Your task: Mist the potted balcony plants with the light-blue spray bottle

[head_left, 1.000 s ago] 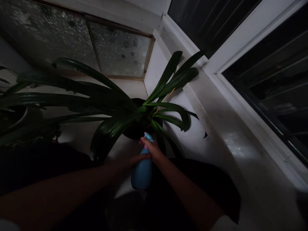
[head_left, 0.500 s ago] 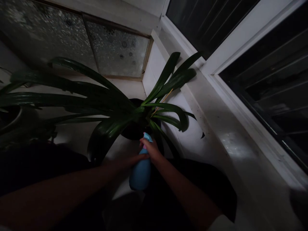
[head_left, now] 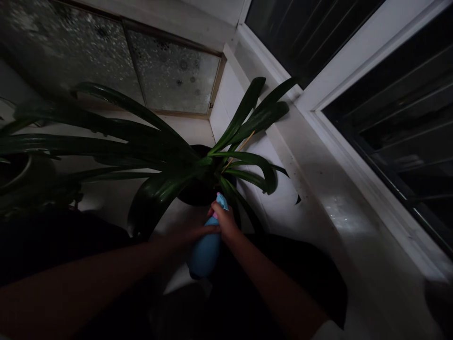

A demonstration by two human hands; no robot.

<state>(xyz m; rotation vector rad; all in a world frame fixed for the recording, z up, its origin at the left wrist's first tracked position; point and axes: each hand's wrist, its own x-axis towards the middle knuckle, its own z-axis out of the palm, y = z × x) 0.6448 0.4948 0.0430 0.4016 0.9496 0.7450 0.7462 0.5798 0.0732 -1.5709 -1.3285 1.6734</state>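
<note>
A blue spray bottle (head_left: 204, 253) with a light blue and pink spray head is held low in front of me, its top pointing at the plant. My right hand (head_left: 225, 221) is wrapped round its neck just under the head. My left hand (head_left: 208, 230) grips the bottle's upper body, thumb across the front; its other fingers are hidden behind. Beyond the nozzle stands a potted plant (head_left: 198, 167) with long, arching dark green leaves. Its dark pot (head_left: 194, 197) is partly covered by leaves. A thin stick (head_left: 240, 149) leans among the stems.
On the right run a pale sill (head_left: 314, 179) and a white-framed window (head_left: 336, 66). Patterned glass panels (head_left: 173, 71) line the back wall. Another pot (head_left: 33, 174) stands at the far left. The light is dim.
The spray bottle has tilted slightly, its head shifting right and its base a little left. Both hands keep their hold on it.
</note>
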